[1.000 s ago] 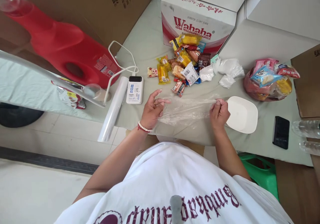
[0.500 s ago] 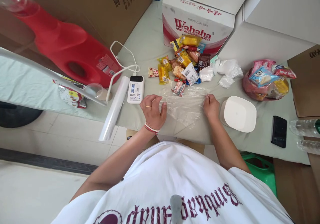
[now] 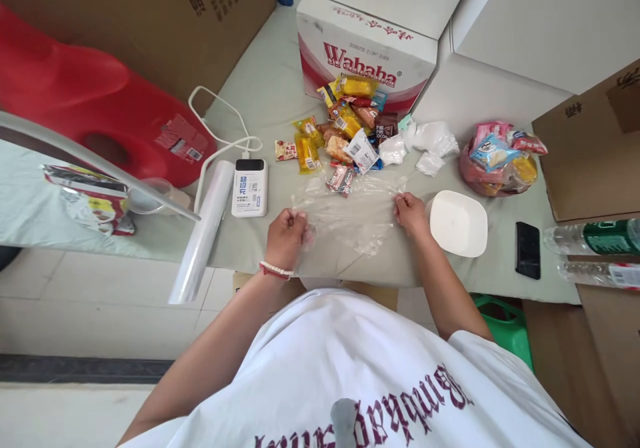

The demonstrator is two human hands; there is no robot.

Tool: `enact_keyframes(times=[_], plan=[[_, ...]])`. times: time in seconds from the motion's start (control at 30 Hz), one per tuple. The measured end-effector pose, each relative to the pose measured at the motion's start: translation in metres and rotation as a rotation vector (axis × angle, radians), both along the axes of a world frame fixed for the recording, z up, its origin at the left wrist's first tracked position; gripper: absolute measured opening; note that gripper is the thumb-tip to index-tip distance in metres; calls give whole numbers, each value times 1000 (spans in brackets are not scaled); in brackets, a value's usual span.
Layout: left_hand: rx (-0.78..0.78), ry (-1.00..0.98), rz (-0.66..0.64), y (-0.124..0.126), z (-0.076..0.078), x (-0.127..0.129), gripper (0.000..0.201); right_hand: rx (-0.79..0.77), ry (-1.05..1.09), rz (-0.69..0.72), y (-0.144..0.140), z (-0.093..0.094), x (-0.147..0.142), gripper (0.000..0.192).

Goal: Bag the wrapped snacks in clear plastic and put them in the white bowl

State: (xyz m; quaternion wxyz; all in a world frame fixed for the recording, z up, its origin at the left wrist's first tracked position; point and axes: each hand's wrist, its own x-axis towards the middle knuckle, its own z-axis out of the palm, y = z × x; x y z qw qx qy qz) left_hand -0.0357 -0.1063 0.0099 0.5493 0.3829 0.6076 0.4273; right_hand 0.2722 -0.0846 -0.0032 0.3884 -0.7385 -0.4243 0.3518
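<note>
A clear plastic bag point(image 3: 350, 211) lies flat on the pale table point(image 3: 260, 95) in front of me. My left hand point(image 3: 286, 238) pinches the bag's left edge with curled fingers; a beaded bracelet sits on that wrist. My right hand point(image 3: 411, 213) grips the bag's right edge, close to a white dish point(image 3: 457, 223). Just beyond the bag lies a heap of wrapped snacks point(image 3: 345, 128).
A Wahaha carton point(image 3: 365, 61) stands behind the snacks. A roll of plastic bags point(image 3: 203, 231), a white power bank point(image 3: 249, 187) with cable and a red jug point(image 3: 95, 111) are on the left. Right: a bag of snacks point(image 3: 497, 158), a black phone point(image 3: 528, 249), bottles point(image 3: 595, 238).
The bag was held up and stretched between both hands; it has come down flat onto the table. My left hand slid toward me along its left edge. The view shifted right.
</note>
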Motion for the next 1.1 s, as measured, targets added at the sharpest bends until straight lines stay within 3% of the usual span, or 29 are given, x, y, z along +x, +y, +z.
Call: enact_keyframes(times=[0.07, 0.13, 0.27, 0.3, 0.4, 0.47, 0.6, 0.7, 0.8, 0.93, 1.03, 1.1], plan=[[-58, 112, -97, -14, -3, -13, 29, -58, -17, 63, -2, 0, 5, 26], [-11, 358, -89, -28, -4, -27, 29, -90, -87, 121, -5, 0, 8, 25], [443, 885, 108, -41, 14, -39, 40, -96, -203, 193, -5, 6, 4, 25], [573, 930, 45, -40, 20, -38, 36, -92, -201, 198, -4, 9, 3, 25], [778, 899, -412, -27, 29, -22, 29, -30, -42, 156, 0, 22, -1, 28], [708, 902, -592, -15, 22, -8, 37, 46, 172, 90, -2, 31, -3, 40], [471, 1015, -583, -3, -8, 10, 52, 66, 396, 33, -27, 35, -17, 96], [471, 1033, -623, -8, -21, 12, 56, -37, 382, 66, -55, 28, -40, 122], [472, 1046, -633, -11, -20, 8, 59, -102, 386, 109, -80, 22, -50, 102], [432, 1101, -666, -7, -16, -4, 61, -261, 378, 161, -105, 33, -16, 66], [462, 1125, -722, -6, -19, -10, 63, -372, 137, 289, -109, 53, 20, 51], [484, 1132, -738, -9, -22, -12, 67, -286, -152, 310, -94, 67, 30, 42]])
